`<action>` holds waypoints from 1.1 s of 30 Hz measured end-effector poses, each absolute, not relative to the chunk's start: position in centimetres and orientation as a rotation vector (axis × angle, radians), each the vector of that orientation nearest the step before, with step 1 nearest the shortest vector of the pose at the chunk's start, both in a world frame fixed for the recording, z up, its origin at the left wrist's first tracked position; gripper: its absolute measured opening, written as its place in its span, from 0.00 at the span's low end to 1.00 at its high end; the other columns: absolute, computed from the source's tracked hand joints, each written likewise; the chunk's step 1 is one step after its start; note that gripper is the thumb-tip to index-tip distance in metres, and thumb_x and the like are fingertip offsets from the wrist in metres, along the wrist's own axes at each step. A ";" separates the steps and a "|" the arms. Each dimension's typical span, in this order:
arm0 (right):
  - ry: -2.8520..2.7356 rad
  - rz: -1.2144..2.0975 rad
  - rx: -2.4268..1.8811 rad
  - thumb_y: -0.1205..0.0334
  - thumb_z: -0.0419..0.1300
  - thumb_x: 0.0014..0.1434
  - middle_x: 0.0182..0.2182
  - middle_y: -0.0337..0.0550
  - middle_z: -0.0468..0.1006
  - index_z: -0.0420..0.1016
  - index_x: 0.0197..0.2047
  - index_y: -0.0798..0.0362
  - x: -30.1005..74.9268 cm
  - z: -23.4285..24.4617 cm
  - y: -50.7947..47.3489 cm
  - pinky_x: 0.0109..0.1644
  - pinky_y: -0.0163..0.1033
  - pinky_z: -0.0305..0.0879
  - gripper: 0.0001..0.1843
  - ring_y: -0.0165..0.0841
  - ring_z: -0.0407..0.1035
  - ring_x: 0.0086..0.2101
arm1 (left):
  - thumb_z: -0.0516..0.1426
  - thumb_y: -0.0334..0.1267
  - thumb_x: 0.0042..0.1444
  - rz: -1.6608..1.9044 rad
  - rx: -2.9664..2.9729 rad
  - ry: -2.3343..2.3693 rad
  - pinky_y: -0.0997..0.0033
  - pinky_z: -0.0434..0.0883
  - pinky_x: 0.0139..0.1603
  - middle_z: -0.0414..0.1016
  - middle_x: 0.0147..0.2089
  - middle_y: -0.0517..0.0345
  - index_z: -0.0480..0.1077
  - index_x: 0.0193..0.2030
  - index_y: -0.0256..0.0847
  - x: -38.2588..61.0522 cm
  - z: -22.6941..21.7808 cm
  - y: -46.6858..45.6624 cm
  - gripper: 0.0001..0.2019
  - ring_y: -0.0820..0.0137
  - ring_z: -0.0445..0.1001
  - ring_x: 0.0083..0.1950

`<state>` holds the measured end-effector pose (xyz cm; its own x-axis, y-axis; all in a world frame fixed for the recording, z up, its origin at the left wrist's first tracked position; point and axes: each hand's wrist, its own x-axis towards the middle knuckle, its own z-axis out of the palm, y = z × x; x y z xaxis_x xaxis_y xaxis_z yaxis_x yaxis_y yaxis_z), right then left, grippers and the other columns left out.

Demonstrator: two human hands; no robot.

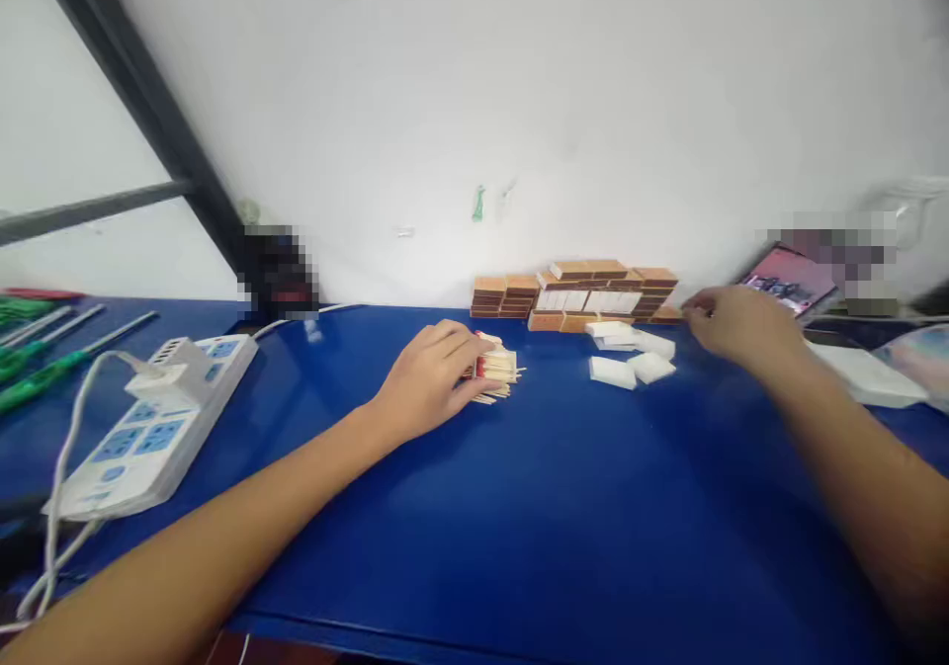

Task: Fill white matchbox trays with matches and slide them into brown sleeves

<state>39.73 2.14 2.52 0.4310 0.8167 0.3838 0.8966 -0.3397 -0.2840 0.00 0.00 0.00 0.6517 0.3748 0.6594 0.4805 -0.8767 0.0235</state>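
My left hand rests on the blue table, its fingers curled round a bundle of matchsticks with red tips. My right hand reaches toward the right end of a stack of brown matchboxes by the wall; its fingers are pinched together, and what they hold is hidden. Several white inner trays lie loose on the table between my hands, in front of the stack.
A white power strip with a plugged-in charger and cable lies at the left. Green-handled tools lie at the far left. A phone leans on the wall at the right, with white and printed packets beside it.
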 end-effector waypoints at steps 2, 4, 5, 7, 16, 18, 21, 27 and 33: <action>-1.354 -0.320 -2.109 0.63 0.60 0.57 0.34 0.59 0.81 0.84 0.40 0.60 38.4 3.6 1.8 0.37 0.46 0.54 0.13 0.43 0.68 0.32 | 0.60 0.47 0.67 -1.031 -2.721 -0.722 0.57 0.72 0.53 0.80 0.48 0.50 0.72 0.54 0.37 0.2 0.0 -0.1 0.17 0.60 0.74 0.52; -1.344 -0.287 -1.986 0.59 0.58 0.61 0.35 0.56 0.81 0.82 0.46 0.59 36.5 4.4 1.4 0.39 0.45 0.57 0.17 0.41 0.69 0.33 | 0.60 0.47 0.67 -1.037 -2.730 -0.733 0.56 0.72 0.54 0.80 0.49 0.50 0.72 0.55 0.38 0.3 0.1 -0.2 0.17 0.60 0.74 0.53; -1.348 -0.151 -1.817 0.57 0.58 0.62 0.35 0.55 0.80 0.81 0.48 0.61 35.2 4.5 1.1 0.40 0.44 0.59 0.19 0.40 0.69 0.34 | 0.60 0.47 0.67 -1.041 -2.736 -0.738 0.56 0.72 0.55 0.79 0.50 0.50 0.72 0.55 0.38 0.3 0.2 -0.2 0.17 0.60 0.74 0.53; -1.480 0.119 -1.674 0.48 0.59 0.63 0.31 0.49 0.79 0.82 0.46 0.58 32.3 4.1 0.3 0.34 0.40 0.62 0.22 0.35 0.69 0.29 | 0.60 0.47 0.67 -1.057 -2.751 -0.747 0.56 0.72 0.56 0.79 0.51 0.50 0.72 0.56 0.38 0.2 0.3 -0.1 0.17 0.60 0.74 0.54; -1.684 1.197 -1.249 0.35 0.64 0.59 0.16 0.33 0.65 0.74 0.29 0.53 23.4 0.5 -2.5 0.22 0.33 0.49 0.27 0.25 0.56 0.19 | 0.62 0.46 0.65 -1.116 -2.800 -0.718 0.54 0.72 0.57 0.79 0.52 0.49 0.72 0.56 0.39 -0.3 0.3 0.5 0.18 0.60 0.75 0.54; -1.644 1.206 -1.260 0.35 0.65 0.59 0.16 0.33 0.65 0.76 0.30 0.53 23.1 0.5 -2.5 0.22 0.33 0.48 0.27 0.25 0.56 0.19 | 0.62 0.46 0.65 -1.110 -2.805 -0.724 0.53 0.72 0.58 0.79 0.52 0.49 0.72 0.56 0.40 -0.3 0.4 0.5 0.17 0.60 0.75 0.55; -1.610 1.131 -1.265 0.36 0.65 0.59 0.18 0.35 0.69 0.78 0.33 0.53 22.8 0.5 -2.1 0.22 0.34 0.50 0.26 0.25 0.57 0.18 | 0.63 0.52 0.63 -1.081 -2.807 -0.762 0.52 0.72 0.59 0.78 0.55 0.48 0.71 0.59 0.40 -0.3 0.5 0.5 0.24 0.58 0.74 0.57; -1.779 0.508 -1.252 0.48 0.64 0.63 0.31 0.43 0.82 0.81 0.42 0.53 22.6 -0.8 -1.1 0.32 0.39 0.66 0.16 0.32 0.70 0.26 | 0.68 0.57 0.53 -0.849 -2.785 -0.915 0.45 0.67 0.67 0.64 0.71 0.40 0.55 0.73 0.42 -0.6 -0.1 0.6 0.47 0.49 0.64 0.69; -2.038 -0.035 -1.054 0.59 0.61 0.68 0.33 0.42 0.81 0.79 0.48 0.53 23.1 -2.0 -1.2 0.34 0.39 0.67 0.10 0.30 0.69 0.26 | 0.67 0.55 0.56 -0.814 -2.775 -0.966 0.47 0.65 0.68 0.64 0.70 0.42 0.53 0.74 0.44 -0.7 -0.3 0.8 0.44 0.51 0.63 0.70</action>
